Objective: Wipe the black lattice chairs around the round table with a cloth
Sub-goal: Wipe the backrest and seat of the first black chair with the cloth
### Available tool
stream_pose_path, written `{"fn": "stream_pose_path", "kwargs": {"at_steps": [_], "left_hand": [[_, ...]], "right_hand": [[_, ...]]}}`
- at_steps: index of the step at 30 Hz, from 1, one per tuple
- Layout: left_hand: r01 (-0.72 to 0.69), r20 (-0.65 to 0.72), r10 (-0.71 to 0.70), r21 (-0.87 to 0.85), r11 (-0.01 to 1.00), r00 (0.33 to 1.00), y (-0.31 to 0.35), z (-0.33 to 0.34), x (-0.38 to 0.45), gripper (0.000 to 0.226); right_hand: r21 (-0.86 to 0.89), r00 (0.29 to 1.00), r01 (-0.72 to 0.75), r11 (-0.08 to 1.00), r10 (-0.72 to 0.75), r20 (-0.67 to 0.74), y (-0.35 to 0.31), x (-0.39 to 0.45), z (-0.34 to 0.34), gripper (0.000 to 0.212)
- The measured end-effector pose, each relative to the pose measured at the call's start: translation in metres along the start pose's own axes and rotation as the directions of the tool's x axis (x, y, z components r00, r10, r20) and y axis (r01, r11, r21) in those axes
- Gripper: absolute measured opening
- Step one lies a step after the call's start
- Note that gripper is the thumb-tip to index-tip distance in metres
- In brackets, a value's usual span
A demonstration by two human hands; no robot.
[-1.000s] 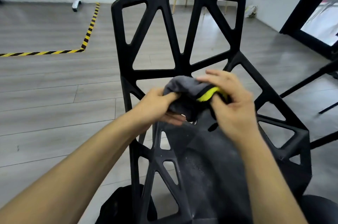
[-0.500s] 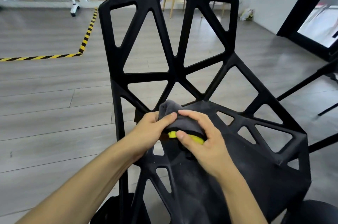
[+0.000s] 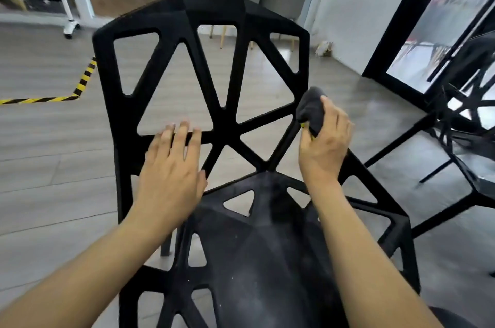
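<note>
Black lattice chair (image 3: 203,65), 1 pc. L hand (image 3: 171,174): fingers straight, flat on backrest crossbar. R hand (image 3: 324,145): grasping bunched grey cloth (image 3: 310,110) against backrest's rt edge.

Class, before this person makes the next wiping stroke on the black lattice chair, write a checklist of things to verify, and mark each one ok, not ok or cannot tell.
1. Cloth gripped in right hand: ok.
2. Cloth touching the chair backrest's right edge: ok.
3. Left hand steadying the chair, fingers straight over a crossbar: ok.
4. Seat free of dust: not ok, pale specks show.
5. Cloth damp: cannot tell.
</note>
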State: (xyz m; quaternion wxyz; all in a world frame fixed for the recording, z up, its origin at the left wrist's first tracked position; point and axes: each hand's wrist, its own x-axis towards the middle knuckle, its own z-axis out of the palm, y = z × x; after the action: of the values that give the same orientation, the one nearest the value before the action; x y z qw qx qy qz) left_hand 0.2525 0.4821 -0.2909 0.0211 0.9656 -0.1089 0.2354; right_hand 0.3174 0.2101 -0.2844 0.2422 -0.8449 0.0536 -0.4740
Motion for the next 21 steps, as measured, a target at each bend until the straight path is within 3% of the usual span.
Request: {"fn": "stream_pose_path", "kwargs": {"at_steps": [3,6,8,12,17,19,21], "left_hand": [[0.054,0.086,-0.064,0.119,0.991,0.994,-0.005,0.018,0.033,0.075],[0.013,0.158,-0.044,0.190,0.982,0.986,-0.010,0.023,0.051,0.037],[0.020,0.142,-0.044,0.168,0.986,0.989,-0.009,0.021,0.054,0.023],[0.048,0.076,-0.062,0.176,0.983,0.995,-0.007,0.019,0.054,0.022],[0.056,0.109,-0.074,0.154,0.986,0.991,-0.009,0.019,0.054,0.011],[0.066,0.125,-0.086,0.154,0.986,0.988,-0.009,0.019,0.054,0.010],[0.075,0.137,-0.096,0.151,0.986,0.986,-0.009,0.016,0.054,0.016]], "right_hand": [[-0.270,0.991,0.127,0.954,-0.111,0.076,0.017,0.038,0.023,0.056],[-0.418,0.979,0.153,0.895,-0.081,0.186,0.029,0.042,0.045,0.051],[-0.418,0.978,0.143,0.897,-0.064,0.197,0.030,0.036,0.052,0.049],[-0.366,0.976,0.158,0.917,-0.089,0.199,0.031,-0.007,0.066,0.044],[-0.242,0.899,0.199,0.950,-0.079,0.431,0.029,-0.096,0.070,0.038],[-0.224,0.847,0.247,0.943,-0.097,0.523,0.027,-0.099,0.066,0.034],[-0.246,0.847,0.277,0.929,-0.115,0.518,0.029,-0.076,0.062,0.033]]}}
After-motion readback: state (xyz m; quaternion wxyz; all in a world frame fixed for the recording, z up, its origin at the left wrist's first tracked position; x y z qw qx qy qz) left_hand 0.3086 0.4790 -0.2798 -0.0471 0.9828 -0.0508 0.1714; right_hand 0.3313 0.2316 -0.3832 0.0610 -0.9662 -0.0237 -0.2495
